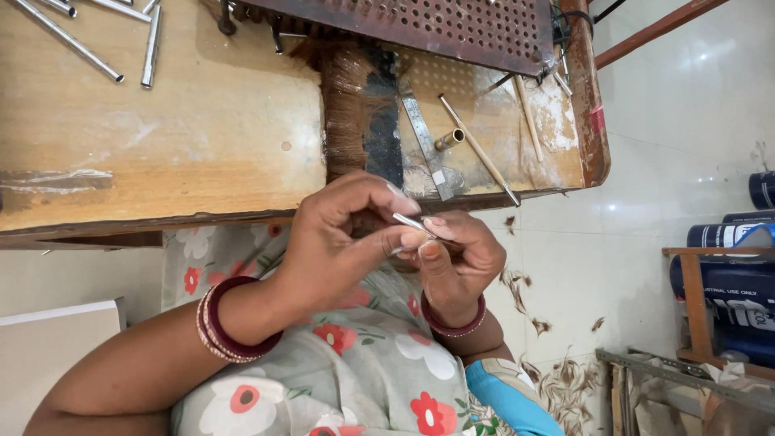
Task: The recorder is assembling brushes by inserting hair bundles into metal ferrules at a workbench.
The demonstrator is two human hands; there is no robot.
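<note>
My left hand (339,242) and my right hand (460,262) meet just in front of the wooden bench edge (161,218), above my floral-print lap. Both pinch a thin silver metal tube (410,223) between their fingertips; the tube lies slanted across the fingers. Whether any bristles are in it is hidden by the fingers. Red bangles circle both wrists. On the bench right behind the hands lies a flat bundle of brown bristles (349,105).
On the bench lie a steel ruler (424,133), a short brass tube (450,139), thin wooden sticks (478,150), several metal rods (73,40) and a perforated rusty plate (420,24). Hair clippings (557,379) litter the white tiles. Blue cans (726,278) fill a wooden shelf at right.
</note>
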